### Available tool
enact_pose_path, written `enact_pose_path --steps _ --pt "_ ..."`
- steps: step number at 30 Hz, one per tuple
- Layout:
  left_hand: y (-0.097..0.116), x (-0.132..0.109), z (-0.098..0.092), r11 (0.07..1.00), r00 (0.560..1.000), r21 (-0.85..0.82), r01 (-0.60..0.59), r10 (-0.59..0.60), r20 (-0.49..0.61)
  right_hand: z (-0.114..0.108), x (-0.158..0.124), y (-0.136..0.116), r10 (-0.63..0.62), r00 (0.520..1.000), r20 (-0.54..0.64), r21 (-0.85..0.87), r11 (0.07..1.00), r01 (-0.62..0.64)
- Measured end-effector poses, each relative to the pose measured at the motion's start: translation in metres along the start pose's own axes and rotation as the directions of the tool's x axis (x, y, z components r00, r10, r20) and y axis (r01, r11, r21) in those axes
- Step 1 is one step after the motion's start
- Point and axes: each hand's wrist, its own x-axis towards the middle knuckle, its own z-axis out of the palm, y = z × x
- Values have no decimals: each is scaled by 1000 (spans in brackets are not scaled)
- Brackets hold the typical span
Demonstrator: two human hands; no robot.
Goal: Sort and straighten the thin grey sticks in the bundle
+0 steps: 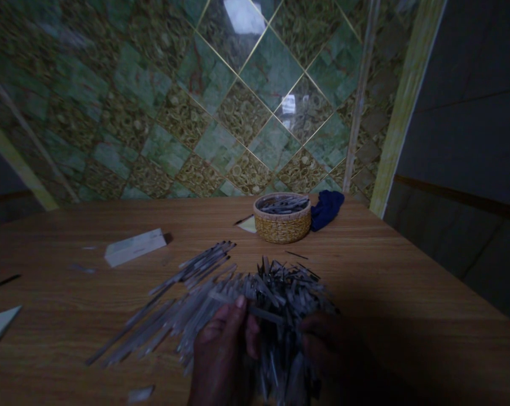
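My left hand point(223, 344) is closed, pinching a thin grey strip point(266, 314) between thumb and fingers. The strip slants across the front of a heap of slim dark sticks and clear plastic sleeves point(297, 293). My right hand point(326, 344) is in deep shadow at the heap's right side, its fingers curled near the strip's right end. What it holds, if anything, cannot be made out. Left of my left hand, many sleeved sticks point(187, 316) lie fanned out on the wooden table point(407, 316). A smaller bundle of sticks point(206, 262) lies just behind them.
A round woven basket point(282, 228) filled with similar sticks stands at the back, with a dark blue cloth point(326, 208) beside it. A white box point(135, 247) lies at the left. Pale paper point(1, 326) and a dark stick point(1, 283) lie far left. A tiled wall point(238, 113) rises behind.
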Motion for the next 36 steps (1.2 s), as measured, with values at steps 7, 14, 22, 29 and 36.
enact_pose_path --steps 7,14,22,29,36 --pt "35 26 -27 970 922 -104 -220 172 -347 -13 6 4 129 990 -54 278 954 -110" --pt "36 17 -18 989 960 -129 -67 28 -279 5 2 3 246 969 22 547 809 -218" --pt "-13 -15 11 986 988 -83 143 -137 73 19 -9 -23 250 944 217 668 667 -330" --pt "14 -12 7 999 998 -21 49 -50 -40 35 -20 -21 131 966 221 576 782 -238" --pt "44 25 -15 813 987 565 -143 162 17 24 -11 -17 114 980 161 490 853 -180"
